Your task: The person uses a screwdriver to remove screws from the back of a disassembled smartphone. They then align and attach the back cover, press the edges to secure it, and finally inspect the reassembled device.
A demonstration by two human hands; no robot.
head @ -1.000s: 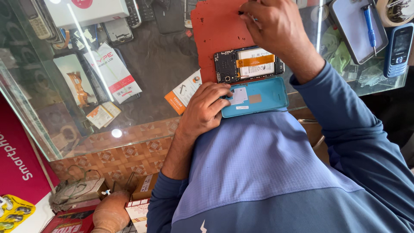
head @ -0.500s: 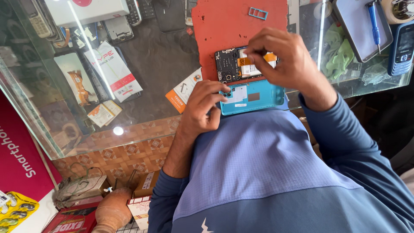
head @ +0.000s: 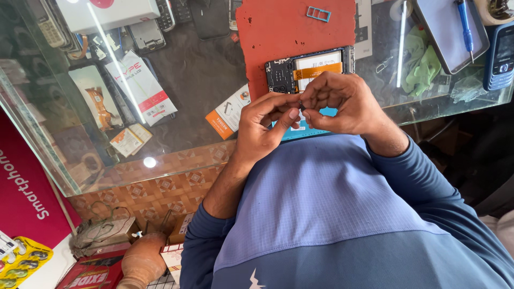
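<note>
Both hands met over opened phone (head: 310, 69), left hand (head: 265, 126) and right hand (head: 340, 104) fingertips pinched together on tiny part (head: 301, 105), above blue cover (head: 300, 131), red mat (head: 289, 32) behind

Whatever the left hand (head: 265, 126) and right hand (head: 342, 104) pinch between fingertips is too small to identify; they hide most of the teal back cover (head: 302, 131).

Right hand (head: 342, 104): was up on the red rubber work mat (head: 278, 37) a second ago, then on the opened phone with the orange ribbon cable (head: 313, 67); now lower, just below that phone.
Left hand (head: 265, 126): has lifted off the teal rear phone cover (head: 305, 131); its fingertips (head: 293, 113) now meet the right hand's, pinching something too small to tell.
Teal cover: now mostly hidden under both hands.
</note>
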